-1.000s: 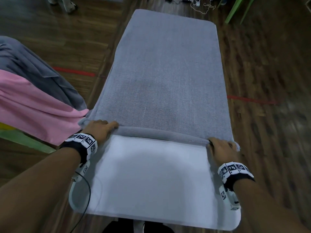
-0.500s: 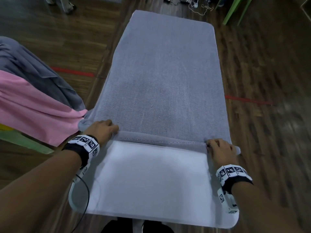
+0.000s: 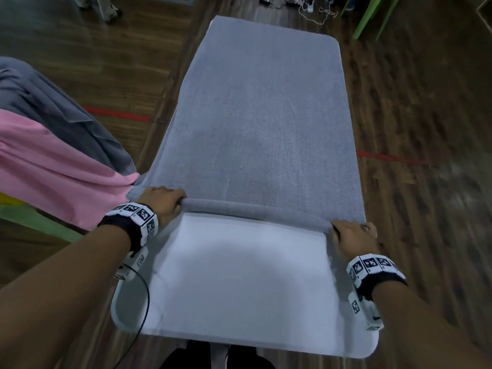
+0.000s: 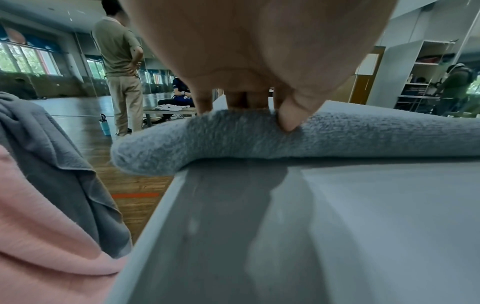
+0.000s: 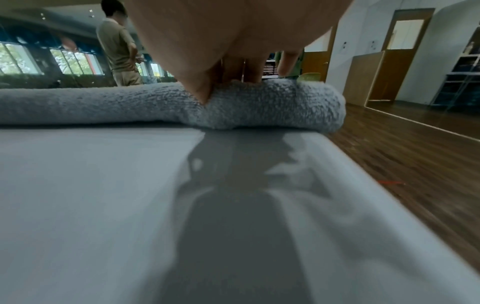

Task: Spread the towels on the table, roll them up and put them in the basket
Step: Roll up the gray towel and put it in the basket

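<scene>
A grey-blue towel [image 3: 263, 115] lies spread lengthwise over the white table [image 3: 239, 288]. Its near edge is turned over into a thin roll [image 3: 255, 210] running across the table. My left hand [image 3: 162, 201] grips the roll's left end, thumb pressed into the near side and fingers over the top [image 4: 259, 111]. My right hand [image 3: 351, 233] grips the right end [image 5: 272, 102] the same way, thumb dug into the cloth. The roll's ends overhang both table edges a little. No basket is in view.
A pink towel [image 3: 53, 177] and a dark grey towel [image 3: 61, 110] hang over a green chair at my left, close to the table. A cable [image 3: 141, 302] trails from my left wrist. Green chair legs [image 3: 372, 17] and floor cables stand beyond the table. People stand far off.
The folded near edge has been turned over once more into a rounder roll. Both hands have moved slightly forward with it, leaving more bare white table in front of me.
</scene>
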